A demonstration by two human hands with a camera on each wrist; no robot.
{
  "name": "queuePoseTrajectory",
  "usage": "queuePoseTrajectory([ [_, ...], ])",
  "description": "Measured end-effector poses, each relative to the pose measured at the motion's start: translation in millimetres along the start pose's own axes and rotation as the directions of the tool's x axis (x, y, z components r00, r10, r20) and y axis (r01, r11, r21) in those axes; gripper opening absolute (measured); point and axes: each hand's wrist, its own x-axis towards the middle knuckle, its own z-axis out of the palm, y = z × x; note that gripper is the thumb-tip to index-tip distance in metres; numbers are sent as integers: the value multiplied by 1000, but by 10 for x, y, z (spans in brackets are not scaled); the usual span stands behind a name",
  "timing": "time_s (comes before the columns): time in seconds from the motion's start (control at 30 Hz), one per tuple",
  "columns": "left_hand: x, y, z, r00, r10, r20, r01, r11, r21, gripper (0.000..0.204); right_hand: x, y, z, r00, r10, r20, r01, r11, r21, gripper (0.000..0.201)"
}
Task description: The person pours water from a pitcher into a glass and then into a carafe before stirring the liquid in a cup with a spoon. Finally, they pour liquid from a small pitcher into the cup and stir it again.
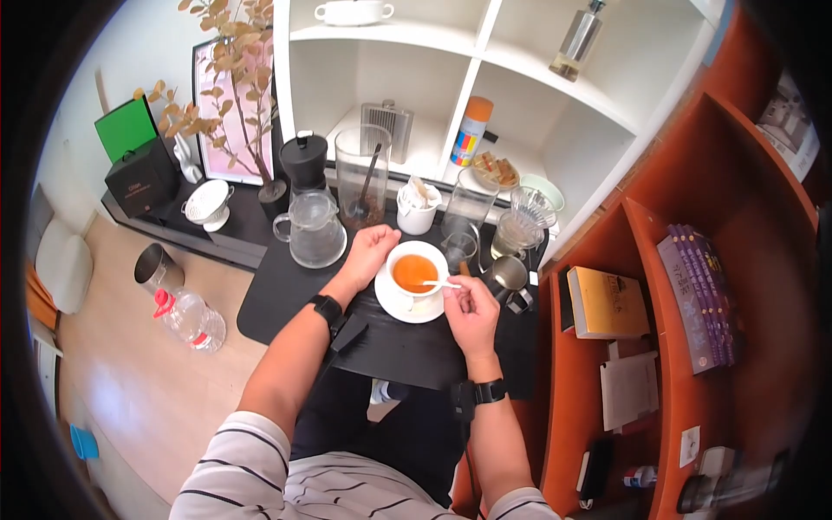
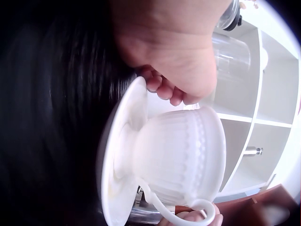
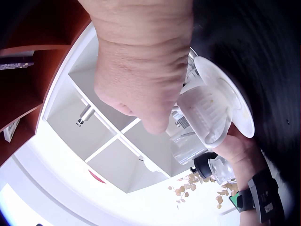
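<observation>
White cup: a white, fluted cup with a looped handle (image 1: 416,249), holding clear orange-brown liquid, stands upright on the table between the person's two hands.
Saucer: a round, white, glossy saucer (image 1: 387,303) lies under the cup, flat on the black, smooth-topped table (image 1: 270,303).
Spoon: a slim white spoon (image 1: 440,284) leans over the cup's right-hand rim, its lower end in the liquid.
Right hand: the right hand (image 1: 473,316) pinches the spoon's handle between thumb and fingers, just outside the rim.
Left hand: the left hand (image 1: 370,255) sits just beside the cup's far left side, fingers curled in, nothing seen in its grip; whether it touches cup or saucer cannot be told.
Spill risk: a quick or wide sweep of the spoon could slosh liquid over the rim into the saucer.
Tipping risk: levering the spoon hard against the rim could rock the cup, since neither hand is seen gripping it.
Knock risk on the left: a careless outward swing of the left arm could strike the clear glass pot with a handle (image 1: 314,230).
Knock risk on the right: the silver metal pitcher (image 1: 505,276) stands near the right hand, so pulling the spoon out sideways could bump it.
</observation>
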Motion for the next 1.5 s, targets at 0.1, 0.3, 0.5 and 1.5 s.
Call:
queuePoseTrajectory([
  [0.1, 20, -27, -29, 999, -14, 33, 15, 1000, -6, 29, -3, 7, 14, 1000, 21, 9, -21, 1000, 3, 19],
  [0.3, 16, -19, -18, 998, -37, 52, 39, 998, -43, 29, 16, 69, 64, 999, 35, 11, -35, 998, 47, 15],
  [0.5, 13, 12, -18, 995, -21, 97, 27, 998, -56, 30, 405, -42, 24, 964, 128, 234, -138, 990, 30, 9],
  [1.5, 133, 45, 35, 988, -120, 93, 108, 986, 128, 34, 752, 159, -92, 985, 160, 71, -173, 955, 240, 21],
])
